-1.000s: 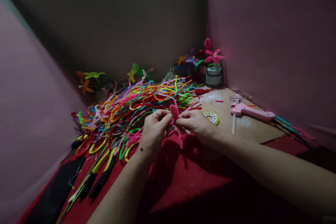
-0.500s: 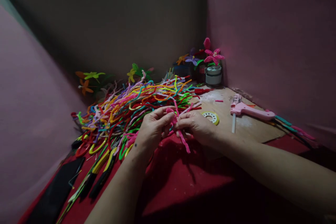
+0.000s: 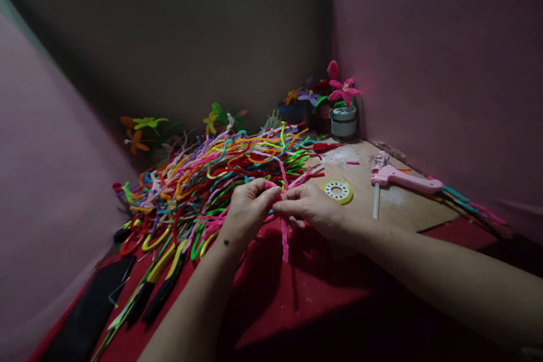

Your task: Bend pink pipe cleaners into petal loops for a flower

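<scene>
Pinched between my two hands is a bright pink pipe cleaner (image 3: 284,240), its fuzzy end hanging straight down below the fingers. My left hand (image 3: 250,206) is closed on its upper part, thumb against the index finger. Close beside it, my right hand (image 3: 307,205) also grips the pink stem with thumb and fingertips. The part between the fingertips is mostly hidden. Right behind the hands lies a big heap of many-coloured pipe cleaners (image 3: 220,155).
A yellow tape roll (image 3: 338,192) and a pink glue gun (image 3: 403,179) lie on a brown board (image 3: 424,209) at right. Yellow-black pliers (image 3: 163,277) and a black phone-like slab (image 3: 91,311) are at left. A pink flower (image 3: 344,90) stands in a grey pot (image 3: 343,123) behind.
The pink loop between my fingers is now mostly covered. The hanging end has swung from a slant to nearly vertical, and my fingertips have come closer together.
</scene>
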Demonstrator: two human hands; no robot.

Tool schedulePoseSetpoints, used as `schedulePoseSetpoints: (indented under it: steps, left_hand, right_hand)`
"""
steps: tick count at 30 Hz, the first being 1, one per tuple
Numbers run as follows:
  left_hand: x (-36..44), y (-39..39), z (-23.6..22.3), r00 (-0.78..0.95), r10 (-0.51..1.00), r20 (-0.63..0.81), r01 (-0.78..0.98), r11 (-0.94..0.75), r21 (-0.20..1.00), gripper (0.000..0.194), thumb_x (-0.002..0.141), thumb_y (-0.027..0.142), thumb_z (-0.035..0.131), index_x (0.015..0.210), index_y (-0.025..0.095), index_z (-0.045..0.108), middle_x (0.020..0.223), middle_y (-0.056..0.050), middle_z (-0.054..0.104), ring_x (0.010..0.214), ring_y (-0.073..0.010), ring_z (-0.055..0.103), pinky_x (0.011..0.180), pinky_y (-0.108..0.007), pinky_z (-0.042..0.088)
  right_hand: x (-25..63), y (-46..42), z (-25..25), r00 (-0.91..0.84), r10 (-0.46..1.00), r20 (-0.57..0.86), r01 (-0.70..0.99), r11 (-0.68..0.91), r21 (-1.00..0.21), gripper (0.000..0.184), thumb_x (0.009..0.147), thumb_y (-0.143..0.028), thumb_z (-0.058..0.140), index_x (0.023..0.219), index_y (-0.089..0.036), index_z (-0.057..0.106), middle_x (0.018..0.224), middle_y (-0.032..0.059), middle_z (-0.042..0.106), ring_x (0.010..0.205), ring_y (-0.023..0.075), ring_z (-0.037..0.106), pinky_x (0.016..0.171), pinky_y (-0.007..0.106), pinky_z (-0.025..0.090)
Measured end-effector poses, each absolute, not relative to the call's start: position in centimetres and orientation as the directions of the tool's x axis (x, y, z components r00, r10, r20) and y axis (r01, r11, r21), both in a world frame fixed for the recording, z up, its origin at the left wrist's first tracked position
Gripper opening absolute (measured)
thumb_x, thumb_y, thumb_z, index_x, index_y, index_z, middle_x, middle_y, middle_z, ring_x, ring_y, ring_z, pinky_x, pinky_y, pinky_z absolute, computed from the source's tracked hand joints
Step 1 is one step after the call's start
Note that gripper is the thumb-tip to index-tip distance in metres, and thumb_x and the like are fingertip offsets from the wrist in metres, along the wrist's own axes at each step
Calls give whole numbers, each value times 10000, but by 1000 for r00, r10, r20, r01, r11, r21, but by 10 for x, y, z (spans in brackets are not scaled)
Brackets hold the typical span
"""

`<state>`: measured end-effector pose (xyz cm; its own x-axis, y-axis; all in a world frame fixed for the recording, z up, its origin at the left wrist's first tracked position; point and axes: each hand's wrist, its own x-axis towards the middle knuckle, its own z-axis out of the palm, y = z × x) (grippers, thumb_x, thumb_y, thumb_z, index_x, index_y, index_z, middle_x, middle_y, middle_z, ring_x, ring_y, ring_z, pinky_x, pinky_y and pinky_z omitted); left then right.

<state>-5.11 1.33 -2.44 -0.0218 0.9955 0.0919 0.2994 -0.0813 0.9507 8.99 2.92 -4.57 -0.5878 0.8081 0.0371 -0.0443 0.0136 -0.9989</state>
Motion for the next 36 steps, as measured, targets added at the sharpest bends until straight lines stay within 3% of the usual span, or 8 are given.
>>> schedulePoseSetpoints:
  steps: [5,11,16,22,24,26,31,36]
  left_hand:
    - [-49,11,-26,-68,965,251,494,-186,850,135,662,287,610,616,160,610,535,32,504,495,-69,405,455,-170,311]
    - [-45,6,-21,-98,994,52,298,-20,954,209,662,343,610,603,144,598,465,39,458,421,-60,344,400,-180,259]
    - [-48,7,-29,-130,957,258,511,-158,845,201,671,330,607,571,157,605,510,31,497,477,-76,397,444,-185,302]
    - [-42,5,-26,-188,884,427,549,-265,792,164,662,319,622,600,167,639,579,9,574,545,-102,476,519,-196,363]
    - [-41,7,-24,-216,905,366,440,-245,864,187,677,350,613,723,173,653,613,10,593,507,-87,470,490,-193,359]
    - [-43,10,-22,-202,956,211,292,-147,945,273,696,419,589,816,175,625,599,20,582,413,-59,411,410,-183,310]
    - [-48,11,-22,61,981,-184,237,165,958,335,662,464,624,655,136,556,419,56,426,309,-25,281,331,-161,169]
    - [-46,10,-22,153,957,-247,232,208,950,290,632,381,672,599,130,530,397,64,395,316,-21,277,330,-157,158]
  right_hand:
    - [89,29,-48,-561,823,93,-69,65,-996,186,688,-197,532,513,-135,520,435,-41,465,398,47,372,420,199,259]
    - [90,29,-46,-616,786,55,-29,47,-998,181,679,-187,532,505,-139,510,427,-43,457,390,51,362,416,201,263]
    - [90,32,-48,-632,771,79,-6,98,-995,181,653,-151,523,472,-139,514,406,-44,444,387,53,352,415,203,258]
    - [89,33,-55,-603,789,113,-85,78,-993,178,659,-172,519,484,-143,512,425,-42,460,403,55,350,428,207,258]
    - [88,33,-55,-558,822,112,-94,72,-993,195,669,-192,525,481,-144,505,420,-45,448,397,53,339,421,208,245]
    - [89,35,-54,-487,866,116,-106,73,-992,218,685,-224,534,485,-140,510,428,-44,451,396,50,330,416,208,237]
    - [95,46,-49,-280,950,136,-214,76,-974,241,691,-275,574,505,-134,513,465,-34,490,429,56,392,440,198,286]
    - [95,56,-52,-226,963,147,-228,95,-969,262,692,-315,582,507,-143,510,455,-38,490,408,57,380,421,200,277]
